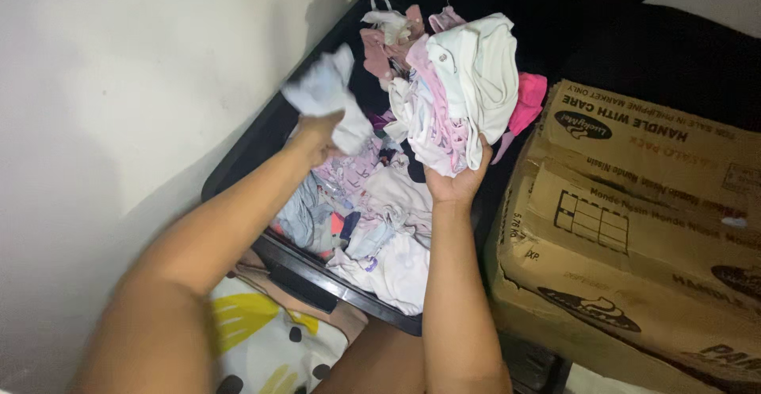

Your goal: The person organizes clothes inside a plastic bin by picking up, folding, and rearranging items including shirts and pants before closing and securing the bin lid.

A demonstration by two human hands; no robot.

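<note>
My right hand (453, 180) holds up a thick bundle of small clothes (456, 85), white, pink and mauve, above a dark bin. My left hand (317, 136) grips a small pale blue-white garment (329, 93), lifted over the left side of the bin. The black bin (317, 279) lies below both hands and is filled with more small garments (380, 219) in white, lilac and light blue. Both forearms reach forward from the bottom of the view.
A white wall (119, 85) runs along the left side. A brown cardboard box (634, 227) stands right next to the bin on the right. A patterned white and yellow cloth (261, 338) lies near the bin's front edge. The background behind is dark.
</note>
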